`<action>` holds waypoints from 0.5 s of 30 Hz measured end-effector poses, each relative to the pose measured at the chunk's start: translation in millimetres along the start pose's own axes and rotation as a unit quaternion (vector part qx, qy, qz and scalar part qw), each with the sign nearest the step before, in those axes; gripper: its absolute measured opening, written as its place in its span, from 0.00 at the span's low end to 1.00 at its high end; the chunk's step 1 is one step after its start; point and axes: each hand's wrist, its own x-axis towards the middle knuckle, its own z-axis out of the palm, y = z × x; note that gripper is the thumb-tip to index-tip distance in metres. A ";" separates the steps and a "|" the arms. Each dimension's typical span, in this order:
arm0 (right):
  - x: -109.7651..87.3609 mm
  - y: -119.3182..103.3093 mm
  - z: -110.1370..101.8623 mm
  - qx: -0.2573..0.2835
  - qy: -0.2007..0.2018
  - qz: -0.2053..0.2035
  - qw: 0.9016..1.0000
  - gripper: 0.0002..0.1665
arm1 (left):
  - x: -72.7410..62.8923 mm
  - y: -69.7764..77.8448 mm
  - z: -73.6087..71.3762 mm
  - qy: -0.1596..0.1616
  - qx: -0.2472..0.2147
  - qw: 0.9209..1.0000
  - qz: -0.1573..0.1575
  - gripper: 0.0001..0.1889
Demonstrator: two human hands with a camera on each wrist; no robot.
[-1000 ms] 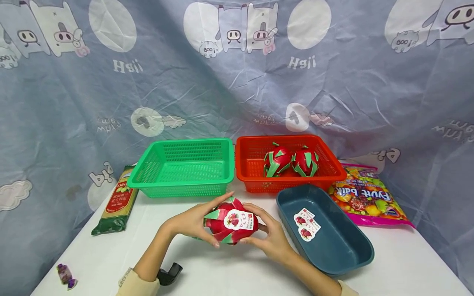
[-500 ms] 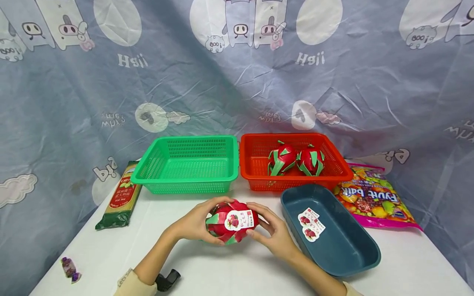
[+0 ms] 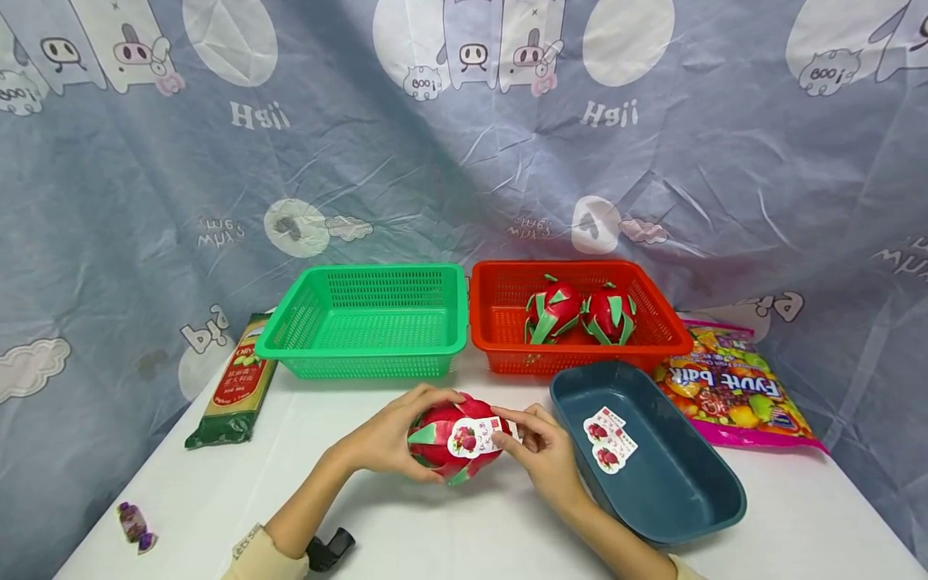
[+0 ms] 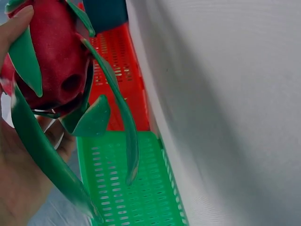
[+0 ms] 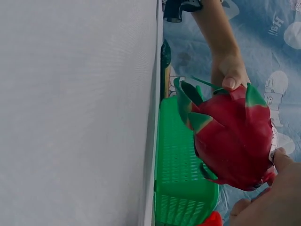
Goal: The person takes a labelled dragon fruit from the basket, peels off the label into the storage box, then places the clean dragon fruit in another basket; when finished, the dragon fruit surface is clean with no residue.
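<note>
My left hand (image 3: 395, 435) grips a red dragon fruit (image 3: 435, 423) with green-tipped scales from its left side, above the table. A white sticker (image 3: 471, 437) with a fruit picture and writing lies across its near face. At the sticker's right end, my right hand (image 3: 547, 459) holds thumb and index finger, its other fingers curled. The right wrist view shows the dragon fruit (image 5: 235, 136) between both hands, the right thumb at the sticker's edge. Long green leaves (image 4: 51, 155) hang from the fruit's end beside the left palm in the left wrist view.
Behind stand a green basket (image 3: 362, 364) and a red basket (image 3: 580, 360) with two dragon fruits (image 3: 554, 310). At right, a blue tray (image 3: 674, 459) holds loose stickers (image 3: 609, 443) beside a candy bag (image 3: 732, 387). A pasta packet (image 3: 235, 387) and wrapped candy (image 3: 136, 525) lie left.
My right hand has moved from gripping the fruit's right end to the sticker's right end, thumb on its face. My left hand keeps its grip. The view has shifted slightly.
</note>
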 end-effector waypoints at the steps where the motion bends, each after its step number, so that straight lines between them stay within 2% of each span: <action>1: 0.4 -1.4 -0.2 0.000 0.000 0.004 1.000 0.16 | 0.1 0.7 -0.5 0.002 0.004 1.000 0.001 0.48; 8: 0.5 1.6 -2.0 0.054 -0.001 0.041 0.998 0.12 | 2.1 3.8 1.0 0.018 0.044 0.999 0.026 0.45; 15: -2.1 26.1 -2.4 0.082 -0.003 0.071 0.994 0.08 | 1.8 4.4 1.9 0.034 0.137 0.990 0.029 0.45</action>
